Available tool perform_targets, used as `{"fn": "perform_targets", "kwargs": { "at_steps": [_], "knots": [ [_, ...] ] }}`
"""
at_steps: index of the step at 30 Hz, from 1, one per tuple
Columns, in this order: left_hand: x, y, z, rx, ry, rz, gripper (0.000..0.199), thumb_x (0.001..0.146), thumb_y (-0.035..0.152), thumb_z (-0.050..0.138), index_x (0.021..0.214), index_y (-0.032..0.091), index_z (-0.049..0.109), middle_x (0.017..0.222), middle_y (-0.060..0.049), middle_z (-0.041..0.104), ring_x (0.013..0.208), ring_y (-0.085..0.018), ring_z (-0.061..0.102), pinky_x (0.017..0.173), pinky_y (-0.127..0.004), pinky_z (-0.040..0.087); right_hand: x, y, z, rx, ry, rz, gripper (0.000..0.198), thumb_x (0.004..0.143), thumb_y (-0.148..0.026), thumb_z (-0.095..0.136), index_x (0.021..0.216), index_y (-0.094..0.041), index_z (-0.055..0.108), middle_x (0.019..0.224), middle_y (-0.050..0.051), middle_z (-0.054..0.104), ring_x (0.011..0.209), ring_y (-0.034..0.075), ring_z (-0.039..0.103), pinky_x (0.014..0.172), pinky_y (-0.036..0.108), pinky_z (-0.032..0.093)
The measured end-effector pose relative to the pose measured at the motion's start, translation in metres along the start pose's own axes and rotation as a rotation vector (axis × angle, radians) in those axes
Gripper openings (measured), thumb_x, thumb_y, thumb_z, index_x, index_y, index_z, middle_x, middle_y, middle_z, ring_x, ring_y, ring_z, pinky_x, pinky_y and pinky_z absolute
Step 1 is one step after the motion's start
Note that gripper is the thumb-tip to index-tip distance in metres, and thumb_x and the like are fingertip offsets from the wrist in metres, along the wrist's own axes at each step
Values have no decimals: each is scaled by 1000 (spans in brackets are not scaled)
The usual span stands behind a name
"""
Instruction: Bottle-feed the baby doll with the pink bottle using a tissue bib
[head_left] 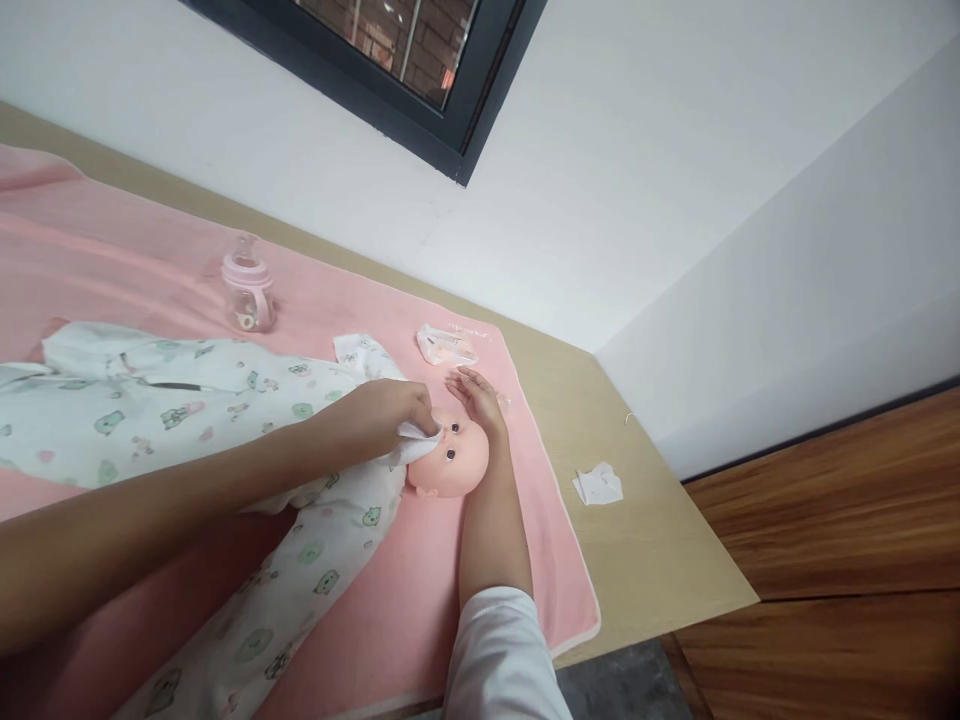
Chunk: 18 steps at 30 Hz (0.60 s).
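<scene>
We see a doll (466, 468) lying on its back along a pink blanket (420, 590) spread over the table (645, 540), its head toward the blanket's right-hand end. The head is bald, smooth and pinkish, with two small dark eyes and one ear showing on the near side; the mouth is covered from our view. Its body is dressed in a loose white outfit (187, 395) printed with green animal faces and small pink figures, and a long wrinkled piece of that fabric runs down toward us.

Our left arm reaches in from the left, nearly straight across the outfit. The fingers of our left hand (409, 412) are pinched together on a white cloth (420, 432), pressing it to the lower part of the doll's face, with the back of the hand turned up.

Our right arm comes up from below in a white sleeve (502, 650), the forearm passing close by the crown. Our right hand (478, 398) curves around the far side of the head, its fingers loosely bent and parted, with nothing visible in their hold; we cannot tell whether the fingertips touch the doll.
</scene>
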<state>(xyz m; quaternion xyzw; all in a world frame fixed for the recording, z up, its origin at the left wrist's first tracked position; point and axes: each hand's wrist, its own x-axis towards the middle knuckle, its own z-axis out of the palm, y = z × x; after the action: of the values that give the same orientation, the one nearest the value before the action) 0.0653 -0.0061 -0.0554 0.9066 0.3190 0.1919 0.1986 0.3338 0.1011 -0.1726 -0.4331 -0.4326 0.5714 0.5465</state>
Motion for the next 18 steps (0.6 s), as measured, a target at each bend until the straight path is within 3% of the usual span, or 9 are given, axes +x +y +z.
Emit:
{"fn": "perform_targets", "kwargs": {
  "at_steps": [2,11,18],
  "knots": [
    [1,1,-1,-15,-38,-32,26,62,2,49,71,19,67,89,0,63,76,-14,56,67,-26,35,-1,0,0,-6,-1,-3,32,76,-28,78,105,-20,67,100,4,75,94,17,72,112,41,49],
    [2,-3,3,-41,38,-48,32,69,3,43,80,19,69,97,-2,66,80,-16,61,67,-26,39,-3,-2,3,-3,1,1,33,73,-28,79,102,-20,66,99,4,75,94,18,72,112,42,49],
    [4,-10,11,81,106,-1,41,66,0,41,85,19,72,94,-3,67,82,-17,62,65,-26,39,-5,-2,5,-2,12,-12,34,72,-29,80,102,-20,66,99,4,76,96,18,72,112,42,49]
  ]
}}
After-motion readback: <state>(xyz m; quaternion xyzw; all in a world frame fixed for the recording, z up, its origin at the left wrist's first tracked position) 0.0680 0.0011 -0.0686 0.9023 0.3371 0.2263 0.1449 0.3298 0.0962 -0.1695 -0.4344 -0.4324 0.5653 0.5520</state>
